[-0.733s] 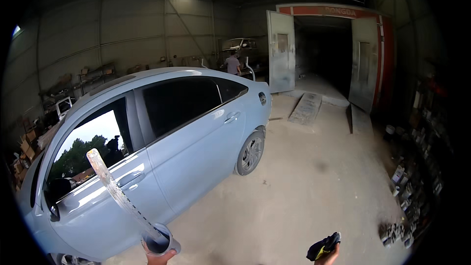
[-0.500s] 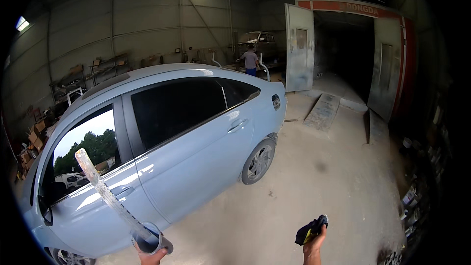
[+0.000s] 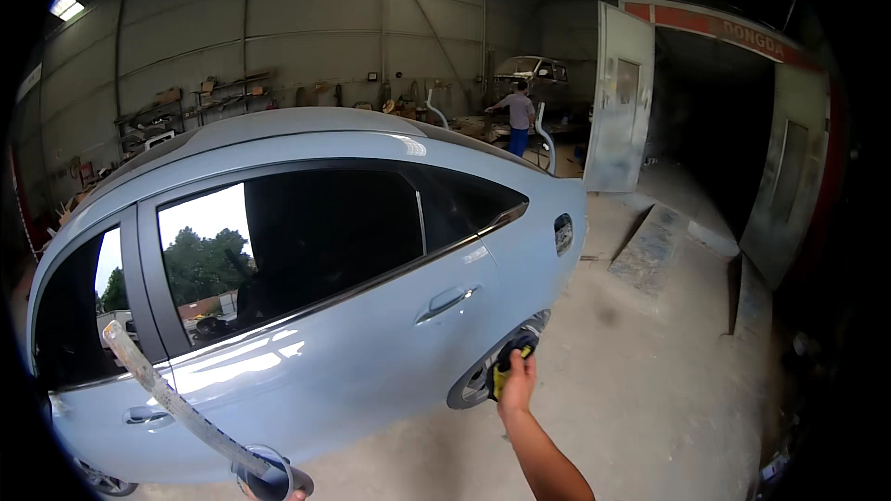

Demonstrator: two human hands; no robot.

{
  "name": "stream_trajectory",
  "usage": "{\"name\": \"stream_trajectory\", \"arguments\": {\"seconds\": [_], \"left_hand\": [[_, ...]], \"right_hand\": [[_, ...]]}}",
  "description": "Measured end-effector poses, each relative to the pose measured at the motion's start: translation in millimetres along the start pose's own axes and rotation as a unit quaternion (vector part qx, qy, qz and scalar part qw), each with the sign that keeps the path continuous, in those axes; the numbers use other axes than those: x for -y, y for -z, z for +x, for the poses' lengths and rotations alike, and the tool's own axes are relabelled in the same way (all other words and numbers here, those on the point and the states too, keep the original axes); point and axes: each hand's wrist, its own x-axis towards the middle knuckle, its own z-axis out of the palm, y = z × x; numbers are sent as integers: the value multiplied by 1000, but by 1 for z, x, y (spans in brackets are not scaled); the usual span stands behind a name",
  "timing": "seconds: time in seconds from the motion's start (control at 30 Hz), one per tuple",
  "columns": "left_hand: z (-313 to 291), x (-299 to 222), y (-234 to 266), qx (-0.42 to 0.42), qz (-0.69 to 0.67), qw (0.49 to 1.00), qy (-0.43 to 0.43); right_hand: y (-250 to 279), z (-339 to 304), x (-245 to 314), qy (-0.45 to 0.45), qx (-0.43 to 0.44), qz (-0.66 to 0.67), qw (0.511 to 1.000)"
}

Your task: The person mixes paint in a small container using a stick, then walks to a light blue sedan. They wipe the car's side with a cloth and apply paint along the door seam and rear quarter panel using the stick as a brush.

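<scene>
At the lower edge, the fingers of my left hand [image 3: 298,495] are closed round a grey cup [image 3: 302,481]. Out of the cup leans a long, flat, paint-stained stirring stick [image 3: 176,401], tilted up to the left. My right hand [image 3: 517,388] is raised, gripping a small black and yellow object [image 3: 504,366] whose kind I cannot make out. This object overlaps the rear wheel [image 3: 469,388] from my viewpoint, apparently short of touching it. A light blue car [image 3: 371,343] stands side-on before me, with dark, reflective windows.
An open booth door [image 3: 620,97] and a ramp [image 3: 650,246] lie beyond the car's rear, at the right. Farther back, a person [image 3: 520,116] stands by another vehicle [image 3: 529,70]. Loaded shelves [image 3: 190,111] line the far wall at left.
I am closer to the car's rear door, and the car fills more of the view. My right hand has moved up and left, toward the rear wheel. My left hand still holds the cup.
</scene>
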Motion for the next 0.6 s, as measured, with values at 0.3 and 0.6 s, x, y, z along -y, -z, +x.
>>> {"name": "stream_trajectory", "arguments": {"seconds": [0.3,0.6], "left_hand": [[72,44,-153,-127,110,986,-21],[102,34,-310,-251,191,949,-1]], "right_hand": [[-170,163,-162,232,168,-428,857],[-153,264,-156,342,340,-507,714]]}}
